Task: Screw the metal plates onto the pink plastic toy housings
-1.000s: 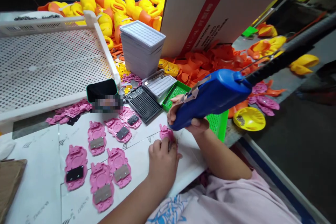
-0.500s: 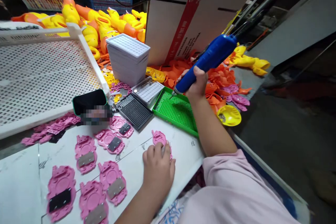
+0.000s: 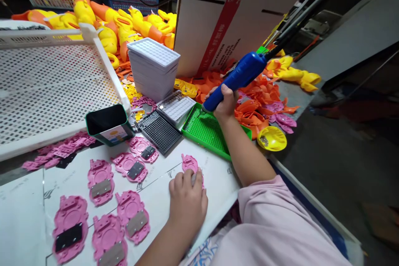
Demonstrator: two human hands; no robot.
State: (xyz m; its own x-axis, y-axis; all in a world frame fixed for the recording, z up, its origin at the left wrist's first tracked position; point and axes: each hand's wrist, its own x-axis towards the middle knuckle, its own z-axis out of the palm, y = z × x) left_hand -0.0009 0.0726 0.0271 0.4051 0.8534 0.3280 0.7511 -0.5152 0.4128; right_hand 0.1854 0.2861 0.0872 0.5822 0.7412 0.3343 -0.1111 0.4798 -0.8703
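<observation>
My right hand [image 3: 225, 102] is wrapped round a blue electric screwdriver [image 3: 237, 81], tilted with its tip down at the left part of a green perforated tray [image 3: 218, 133]. That tray carries small screws at its left end. My left hand [image 3: 188, 199] is closed over a pink plastic housing [image 3: 189, 163] lying on the white table, pressing it down; its lower part is mostly hidden under the fingers. To the left lie several similar pink housings [image 3: 100, 176], each fitted with a grey or black cover plate held by screws.
Behind the work are a black perforated tray [image 3: 159, 131], a stack of white trays [image 3: 153, 70] and a dark green container [image 3: 107, 126]. A white crate [image 3: 56, 87] stands left. Orange parts [image 3: 249, 112] and a yellow bowl of screws [image 3: 272, 138] lie right. A large carton [image 3: 199, 20] rises behind.
My right hand has brought the screwdriver down and slightly left, its tip now nearer the green tray's left end. My left hand stays on the pink housing.
</observation>
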